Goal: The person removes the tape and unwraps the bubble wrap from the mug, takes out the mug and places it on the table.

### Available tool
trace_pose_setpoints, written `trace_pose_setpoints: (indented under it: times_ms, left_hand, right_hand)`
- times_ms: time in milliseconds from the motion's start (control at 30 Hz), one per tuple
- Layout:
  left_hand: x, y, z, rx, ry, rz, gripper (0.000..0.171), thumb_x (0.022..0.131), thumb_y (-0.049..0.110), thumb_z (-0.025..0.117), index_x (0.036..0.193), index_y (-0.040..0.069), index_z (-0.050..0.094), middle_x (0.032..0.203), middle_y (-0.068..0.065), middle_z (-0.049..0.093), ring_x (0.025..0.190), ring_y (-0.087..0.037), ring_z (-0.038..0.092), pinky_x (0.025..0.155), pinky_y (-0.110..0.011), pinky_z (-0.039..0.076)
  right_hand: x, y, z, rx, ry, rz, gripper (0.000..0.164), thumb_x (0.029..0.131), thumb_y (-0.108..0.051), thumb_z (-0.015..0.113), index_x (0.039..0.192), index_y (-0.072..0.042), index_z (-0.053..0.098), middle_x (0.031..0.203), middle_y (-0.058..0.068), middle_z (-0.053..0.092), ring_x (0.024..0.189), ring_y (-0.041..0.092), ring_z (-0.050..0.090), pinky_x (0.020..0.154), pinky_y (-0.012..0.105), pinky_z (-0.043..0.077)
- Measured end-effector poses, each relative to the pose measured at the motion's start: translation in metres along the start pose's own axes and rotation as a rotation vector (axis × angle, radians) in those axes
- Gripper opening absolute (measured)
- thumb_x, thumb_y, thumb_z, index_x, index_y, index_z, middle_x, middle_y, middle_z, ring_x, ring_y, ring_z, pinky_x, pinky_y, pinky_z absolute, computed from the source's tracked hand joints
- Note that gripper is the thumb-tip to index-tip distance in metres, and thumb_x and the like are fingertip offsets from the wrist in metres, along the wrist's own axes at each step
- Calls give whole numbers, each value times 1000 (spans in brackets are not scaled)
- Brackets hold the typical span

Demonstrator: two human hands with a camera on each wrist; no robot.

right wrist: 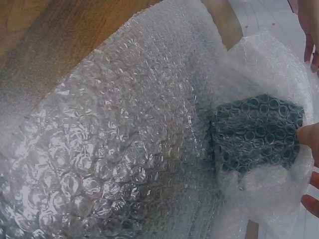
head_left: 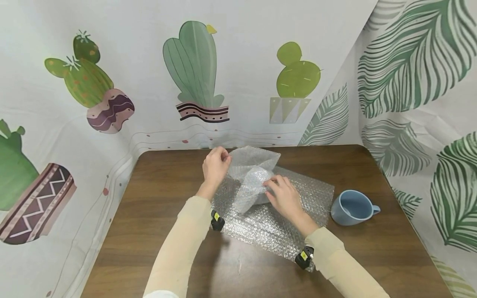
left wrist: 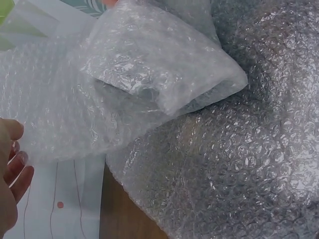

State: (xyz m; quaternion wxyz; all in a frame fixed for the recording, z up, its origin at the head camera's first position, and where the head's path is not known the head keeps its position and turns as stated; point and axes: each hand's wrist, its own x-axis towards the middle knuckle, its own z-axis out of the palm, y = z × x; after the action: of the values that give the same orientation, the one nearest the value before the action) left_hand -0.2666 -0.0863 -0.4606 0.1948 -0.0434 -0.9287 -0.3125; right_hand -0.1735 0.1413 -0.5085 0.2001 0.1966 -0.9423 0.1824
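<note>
A folded bubble-wrap bundle stands over a flat bubble-wrap sheet on the table. At the bundle's far left, my left hand pinches the edge of a loose flap, which stretches away from the folded part. My right hand grips the bundle's right side with thumb and fingers. In the right wrist view, a dark teal patch shows through the bubbles beside my right thumb; what it is, I cannot tell. The left wrist view shows the fold with an open pocket at its lower edge.
A blue mug stands on the wooden table, just right of the flat sheet, its handle pointing right. Behind the table's far edge hangs a white cloth printed with cacti and leaves.
</note>
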Motion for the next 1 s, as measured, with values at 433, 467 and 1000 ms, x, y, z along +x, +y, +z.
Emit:
trace_pose_setpoints:
  times_ms: [433, 467, 1000]
  left_hand:
    - [9, -1, 0, 114, 5, 43, 6, 83, 16, 66, 85, 17, 72, 86, 2, 63, 74, -18, 62, 62, -38, 52]
    - [10, -2, 0, 127, 2, 41, 7, 83, 17, 66, 86, 18, 72, 86, 2, 63, 75, -19, 63, 63, -39, 52]
    - [10, -6, 1, 161, -193, 18, 28, 89, 20, 58, 116, 16, 65, 113, -4, 63, 101, -24, 60, 78, -39, 52]
  right_hand:
    - [0, -2, -1, -7, 7, 3, 26, 78, -17, 72, 103, -18, 65, 107, 5, 58, 100, 26, 55, 75, 39, 52]
    - [0, -2, -1, -8, 6, 5, 25, 78, -17, 72, 103, -18, 65, 107, 5, 58, 100, 26, 55, 75, 39, 52]
    - [0, -2, -1, -22, 2, 4, 25, 79, -18, 71, 103, -19, 65, 107, 5, 58, 101, 26, 54, 77, 38, 52]
